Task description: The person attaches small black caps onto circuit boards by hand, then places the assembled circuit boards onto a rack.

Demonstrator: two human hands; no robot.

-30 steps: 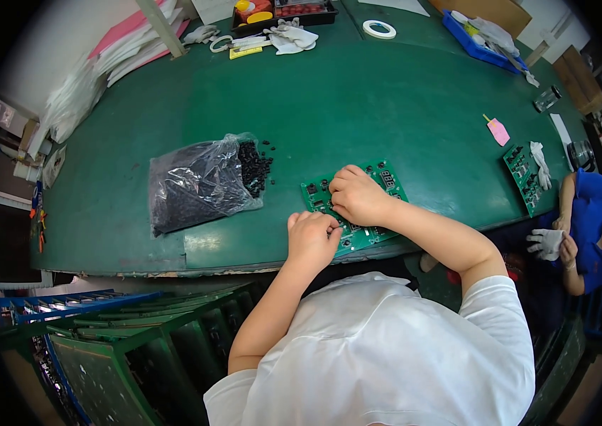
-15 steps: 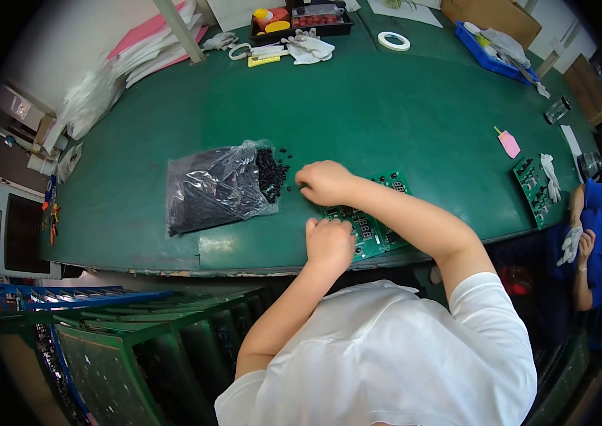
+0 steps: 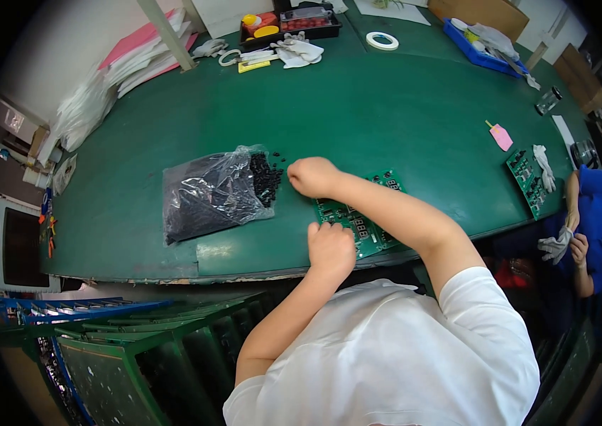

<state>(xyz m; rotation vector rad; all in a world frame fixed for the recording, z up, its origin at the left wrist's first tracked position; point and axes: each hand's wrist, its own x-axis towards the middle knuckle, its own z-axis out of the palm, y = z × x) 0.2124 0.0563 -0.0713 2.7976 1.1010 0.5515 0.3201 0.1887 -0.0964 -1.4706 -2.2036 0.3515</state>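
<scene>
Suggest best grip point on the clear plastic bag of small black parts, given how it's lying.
Probably take the clear plastic bag of small black parts by its closed left end, coming from the left over bare green table. It lies flat with its open mouth facing right, where black parts spill beside the right hand; lifting the mouth end would likely tip more out.

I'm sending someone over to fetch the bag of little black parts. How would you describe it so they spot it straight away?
On the big green table, look at the near edge, just left of the circuit board under the seated person's left hand. The bag is clear crinkled plastic lying flat, dark inside, black parts spilling from its open end by the right hand.
</scene>
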